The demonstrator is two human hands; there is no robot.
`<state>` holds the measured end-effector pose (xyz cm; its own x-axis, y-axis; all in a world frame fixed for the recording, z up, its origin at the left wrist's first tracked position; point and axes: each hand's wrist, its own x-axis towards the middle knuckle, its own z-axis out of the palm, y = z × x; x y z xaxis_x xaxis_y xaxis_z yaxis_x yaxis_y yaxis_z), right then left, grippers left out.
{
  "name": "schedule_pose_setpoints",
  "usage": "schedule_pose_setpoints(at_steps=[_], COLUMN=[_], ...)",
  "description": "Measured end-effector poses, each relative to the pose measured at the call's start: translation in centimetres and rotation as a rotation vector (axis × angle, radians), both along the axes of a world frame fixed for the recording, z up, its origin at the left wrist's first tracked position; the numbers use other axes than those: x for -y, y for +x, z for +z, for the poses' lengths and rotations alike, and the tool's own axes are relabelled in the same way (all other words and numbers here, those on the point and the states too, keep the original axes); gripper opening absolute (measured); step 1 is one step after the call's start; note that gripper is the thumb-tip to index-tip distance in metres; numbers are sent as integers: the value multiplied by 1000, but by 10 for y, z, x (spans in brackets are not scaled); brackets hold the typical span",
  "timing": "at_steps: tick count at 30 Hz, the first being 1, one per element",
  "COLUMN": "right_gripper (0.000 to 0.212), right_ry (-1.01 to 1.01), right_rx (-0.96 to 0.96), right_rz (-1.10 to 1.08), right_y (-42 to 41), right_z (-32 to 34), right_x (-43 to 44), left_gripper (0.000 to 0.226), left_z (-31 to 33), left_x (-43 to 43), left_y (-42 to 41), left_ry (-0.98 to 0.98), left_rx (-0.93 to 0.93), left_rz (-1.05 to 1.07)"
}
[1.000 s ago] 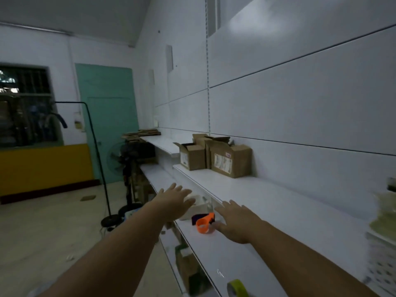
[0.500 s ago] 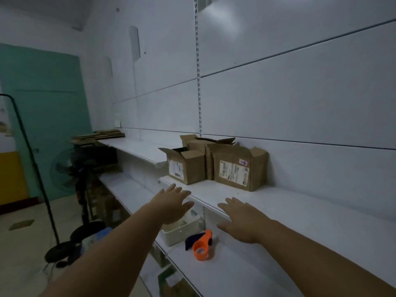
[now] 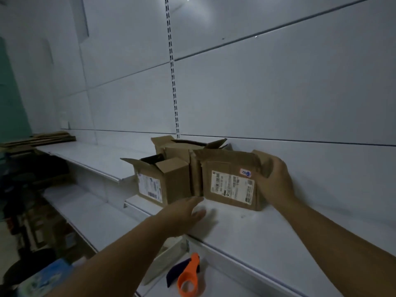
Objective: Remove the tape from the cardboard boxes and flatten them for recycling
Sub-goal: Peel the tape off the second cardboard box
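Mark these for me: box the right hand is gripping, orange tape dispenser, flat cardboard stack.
gripped box (image 3: 232, 187): head view, on its white shipping label.
orange tape dispenser (image 3: 191, 269): head view, on the orange neck above the ring.
flat cardboard stack (image 3: 49, 139): head view, top sheets, far left shelf.

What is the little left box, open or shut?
Open. The little box has top flaps sticking up and out, with a dark gap between them.

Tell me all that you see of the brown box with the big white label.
The labelled box is brown, creased cardboard, standing on the white shelf. A white printed label and a small sticker are on its front. The right hand grips its right end; the left hand is near its lower left corner.
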<state>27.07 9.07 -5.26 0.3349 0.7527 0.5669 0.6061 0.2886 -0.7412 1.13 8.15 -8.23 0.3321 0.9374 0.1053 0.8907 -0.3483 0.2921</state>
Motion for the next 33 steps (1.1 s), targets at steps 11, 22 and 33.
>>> schedule_pose_setpoints(at_steps=[11,22,33], right_gripper=[30,26,62], right_ry=[86,-158,-1010], right_rx=[266,-283,-312], right_rz=[18,-33,-19], right_y=[16,3,15], right_z=[-9,60,35], right_x=[-16,18,49], left_gripper=[60,62,44], left_z=[-14,45,114], left_x=[-56,-82,-99], left_y=[-3,1,53], left_ry=[310,667,63], left_rx=[105,724,448], left_rz=[-457,-742,-544])
